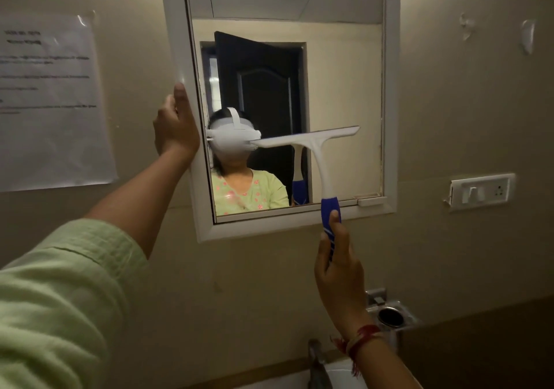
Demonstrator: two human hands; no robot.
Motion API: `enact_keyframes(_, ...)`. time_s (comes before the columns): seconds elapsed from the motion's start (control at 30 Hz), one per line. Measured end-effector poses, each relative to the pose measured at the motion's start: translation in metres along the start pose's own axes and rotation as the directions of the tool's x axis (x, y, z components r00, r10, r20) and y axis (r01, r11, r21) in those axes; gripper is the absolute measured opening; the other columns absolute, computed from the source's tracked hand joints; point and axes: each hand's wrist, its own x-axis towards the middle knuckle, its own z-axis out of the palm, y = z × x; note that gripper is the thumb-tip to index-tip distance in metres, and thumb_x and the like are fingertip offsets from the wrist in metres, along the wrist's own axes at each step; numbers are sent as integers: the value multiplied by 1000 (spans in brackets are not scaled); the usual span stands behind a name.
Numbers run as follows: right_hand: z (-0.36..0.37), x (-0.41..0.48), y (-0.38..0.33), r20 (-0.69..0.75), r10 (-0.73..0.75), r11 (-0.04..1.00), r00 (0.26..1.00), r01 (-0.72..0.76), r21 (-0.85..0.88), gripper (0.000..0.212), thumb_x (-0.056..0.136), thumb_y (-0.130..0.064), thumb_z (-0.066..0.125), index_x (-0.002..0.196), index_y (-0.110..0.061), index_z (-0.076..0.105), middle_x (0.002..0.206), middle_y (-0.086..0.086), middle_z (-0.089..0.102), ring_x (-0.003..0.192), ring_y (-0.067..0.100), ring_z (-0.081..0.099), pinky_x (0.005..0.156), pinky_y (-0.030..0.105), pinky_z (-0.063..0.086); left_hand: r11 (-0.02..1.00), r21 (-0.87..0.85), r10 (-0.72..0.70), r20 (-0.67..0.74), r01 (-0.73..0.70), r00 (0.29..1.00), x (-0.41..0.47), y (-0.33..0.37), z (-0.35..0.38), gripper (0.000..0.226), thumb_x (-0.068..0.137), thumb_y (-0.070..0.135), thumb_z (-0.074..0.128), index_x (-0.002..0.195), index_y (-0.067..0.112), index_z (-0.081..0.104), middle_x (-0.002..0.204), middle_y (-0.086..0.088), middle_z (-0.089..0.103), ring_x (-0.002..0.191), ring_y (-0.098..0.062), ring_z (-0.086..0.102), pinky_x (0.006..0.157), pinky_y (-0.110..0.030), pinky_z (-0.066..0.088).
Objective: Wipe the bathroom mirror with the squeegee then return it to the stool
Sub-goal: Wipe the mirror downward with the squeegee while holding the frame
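Wiping is in hand: the right hand [338, 268] grips the squeegee [317, 149] by its handle, blade on the mirror [344, 74] at mid-height, while the left hand [175, 125] clasps the frame [180, 44]; next probably comes a steady downward pull.

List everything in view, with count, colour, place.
mirror: 1, white frame, centre wall
squeegee: 1, white with blue handle, blade at mirror glass
notice: 1, white, wall left of mirror
hooks: 2, clear, upper right
switch plate: 1, white, wall right of mirror
holder: 1, metal, lower right
tap: 1, metal, bottom centre
basin: 1, white, under tap
sleeve: 1, pale green, left arm
thread: 1, red, right wrist
left hand: 1, grips mirror's left frame edge
right hand: 1, grips squeegee's blue handle
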Motion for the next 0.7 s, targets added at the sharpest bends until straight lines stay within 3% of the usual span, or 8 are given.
enact_keyframes(0.07, -1, -9, 2, 7, 21, 1000, 1000, -21, -7, 45, 92, -23, 43, 132, -34, 25, 83, -4, 49, 54, -3, 45, 50, 9, 37, 1000, 2, 0, 3, 0, 1000, -1, 1, -1, 43, 93, 56, 20, 83, 31, 53, 69, 6, 48, 79, -16, 46, 64, -27, 32)
enact_keyframes(0.23, -1, -34, 4, 11, 69, 997, 998, -69, -16, 46, 91, -21, 43, 133, -30, 27, 78, -5, 47, 52, -6, 41, 48, 7, 32, 1000, 6, -15, 9, 15, 1000, -4, 6, -2, 38, 94, 54, 21, 63, 37, 35, 62, 18, 37, 66, -7, 43, 57, -26, 31)
enact_keyframes(0.37, 1, -49, 7, 33, 85, 996, 996, -84, -24, 52, 89, -10, 54, 132, -25, 29, 78, 0, 51, 55, -7, 39, 48, 6, 30, 1000, 0, -9, 16, 9, 1000, -3, 5, -2, 38, 94, 53, 22, 62, 36, 33, 62, 16, 37, 58, 8, 34, 51, -5, 30)
enact_keyframes(0.53, 3, -69, 10, 51, 143, 989, 988, -142, -35, 59, 86, -2, 56, 132, -25, 29, 80, 9, 58, 58, -6, 40, 53, 7, 31, 1000, 11, -20, 7, 20, 1000, 1, 2, -1, 42, 94, 52, 23, 74, 22, 44, 60, 12, 41, 57, 4, 38, 47, -5, 31)
enact_keyframes(0.67, 1, -81, 12, 63, 155, 988, 986, -154, -25, 58, 87, -3, 54, 133, -25, 28, 86, 4, 56, 58, -2, 43, 53, 7, 34, 999, 25, -24, -1, 24, 1000, 2, 2, 0, 43, 94, 53, 23, 64, 27, 39, 60, 11, 41, 59, -3, 42, 50, -16, 31)
enact_keyframes(0.7, 1, -83, 12, 60, 151, 988, 987, -150, -26, 58, 87, -2, 55, 133, -25, 28, 87, 3, 55, 59, -2, 43, 53, 7, 35, 999, 29, -25, -1, 25, 1000, 2, 2, 0, 43, 93, 54, 23, 63, 28, 38, 60, 11, 41, 58, -1, 41, 48, -13, 29)
